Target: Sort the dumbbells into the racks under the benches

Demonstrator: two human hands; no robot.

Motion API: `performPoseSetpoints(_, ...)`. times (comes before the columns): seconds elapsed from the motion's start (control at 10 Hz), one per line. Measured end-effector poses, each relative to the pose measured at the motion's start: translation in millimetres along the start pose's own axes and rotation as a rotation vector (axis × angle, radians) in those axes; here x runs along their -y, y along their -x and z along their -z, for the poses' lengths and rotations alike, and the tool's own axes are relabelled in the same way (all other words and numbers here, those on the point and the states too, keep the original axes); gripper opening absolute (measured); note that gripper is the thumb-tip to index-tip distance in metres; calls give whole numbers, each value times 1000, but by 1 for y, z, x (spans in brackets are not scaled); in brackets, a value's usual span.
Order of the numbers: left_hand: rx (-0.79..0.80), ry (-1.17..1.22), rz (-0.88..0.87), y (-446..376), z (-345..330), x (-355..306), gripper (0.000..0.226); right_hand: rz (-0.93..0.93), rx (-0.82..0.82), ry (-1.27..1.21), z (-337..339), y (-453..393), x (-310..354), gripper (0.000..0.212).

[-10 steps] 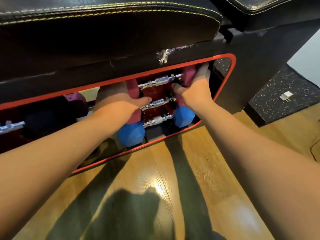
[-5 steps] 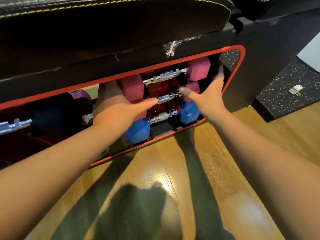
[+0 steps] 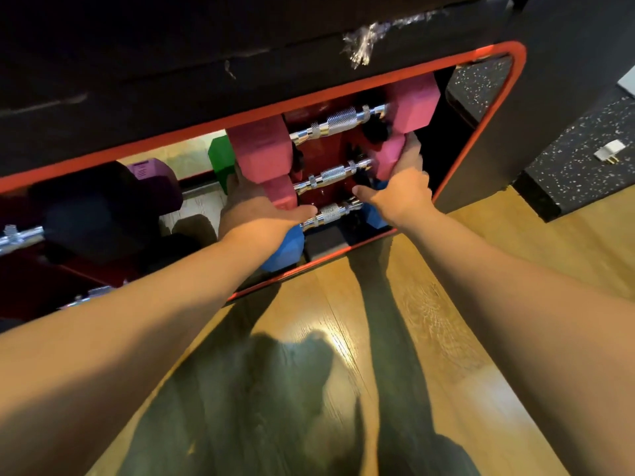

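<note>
Under the black bench, a red-rimmed opening (image 3: 481,132) shows a red rack (image 3: 321,147) with three chrome-handled dumbbells stacked. The top pink dumbbell (image 3: 340,122) lies on the highest rung. Below it sits the middle pink dumbbell (image 3: 331,174), and the blue dumbbell (image 3: 330,213) is lowest. My left hand (image 3: 254,214) wraps the middle pink dumbbell's left head. My right hand (image 3: 402,187) has its fingers curled behind that dumbbell's right head, thumb pointing inward. Both hands partly hide the blue heads.
Further left in the opening are a green dumbbell head (image 3: 220,156), a purple dumbbell (image 3: 151,176) and a dark dumbbell (image 3: 86,214). A speckled black mat (image 3: 577,173) with a small white plug (image 3: 610,154) lies to the right. Wooden floor (image 3: 446,304) runs under my arms.
Both hands let go of the top pink dumbbell, left on the highest rung, opened, then dropped lower and closed around the heads of the middle pink dumbbell. The view moved closer.
</note>
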State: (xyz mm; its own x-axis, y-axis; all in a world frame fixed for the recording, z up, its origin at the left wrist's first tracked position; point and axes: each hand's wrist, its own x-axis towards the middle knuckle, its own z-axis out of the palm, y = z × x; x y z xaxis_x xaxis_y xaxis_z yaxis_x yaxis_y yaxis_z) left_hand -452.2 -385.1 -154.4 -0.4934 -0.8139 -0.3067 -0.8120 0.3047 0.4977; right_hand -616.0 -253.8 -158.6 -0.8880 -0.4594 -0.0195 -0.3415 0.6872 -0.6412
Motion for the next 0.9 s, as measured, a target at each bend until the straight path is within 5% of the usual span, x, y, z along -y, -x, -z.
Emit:
performPoseSetpoints(0.4, 21, -129, 5, -9, 2, 5, 71, -95, -43, 108, -7, 3, 5, 107)
performPoseSetpoints(0.6, -43, -6, -96, -10, 3, 10, 84, -113, 4, 145, -1, 4, 9, 112)
performPoseSetpoints(0.8, 81, -71, -160, -7, 19, 15, 101, -130, 43, 118, 4, 19, 9, 119)
performPoseSetpoints(0.9, 235, 33, -155, 11, 33, 19, 72, -140, -9, 64, 7, 53, 8, 115)
